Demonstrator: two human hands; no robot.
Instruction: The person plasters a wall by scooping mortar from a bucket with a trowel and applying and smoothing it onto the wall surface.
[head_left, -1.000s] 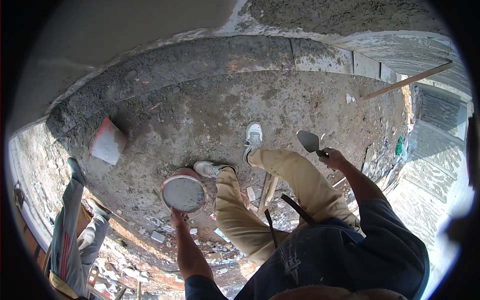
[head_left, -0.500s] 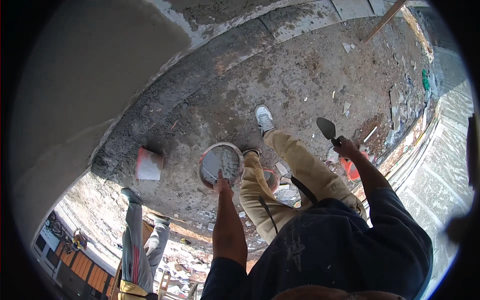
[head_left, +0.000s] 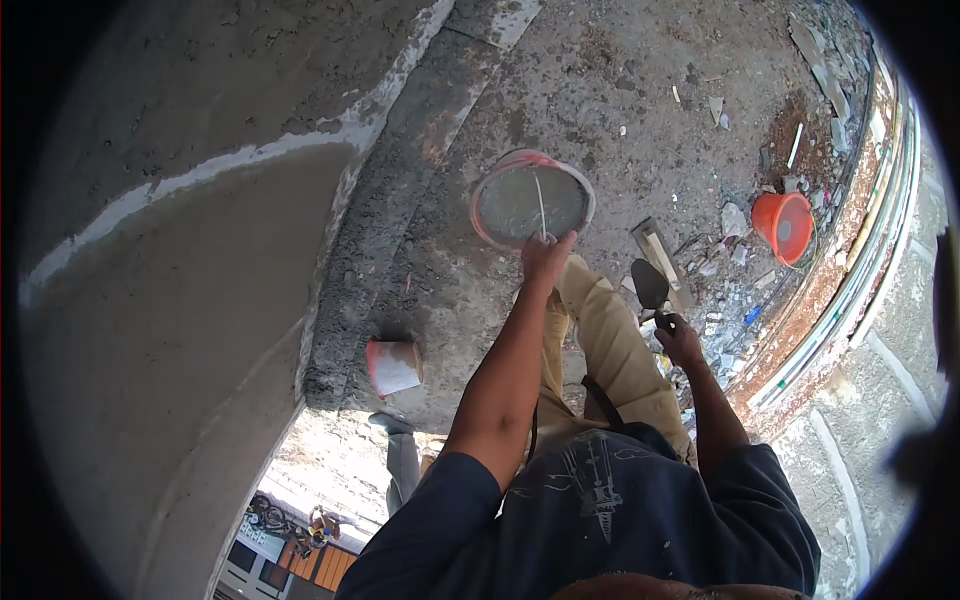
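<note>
My left hand [head_left: 546,256] is stretched forward and grips the thin wire handle of a round bucket [head_left: 531,200] filled with grey mortar, which is at the concrete slab [head_left: 620,90] just past my bent knee. My right hand [head_left: 682,340] holds a pointed trowel [head_left: 650,283] by its handle, blade up and forward, to the right of my tan trouser leg. The trowel blade hangs above rubble, apart from the bucket.
A grey plastered wall [head_left: 150,300] fills the left. A small red-and-white container [head_left: 392,366] lies at the slab's edge, with a drop and a person's leg [head_left: 402,462] below. An orange bucket [head_left: 783,225], a wooden float [head_left: 658,260] and rubble lie to the right.
The view has swung toward the wall. My left arm has stretched further forward with the mortar bucket. My right hand still holds the trowel, now closer to my knee.
</note>
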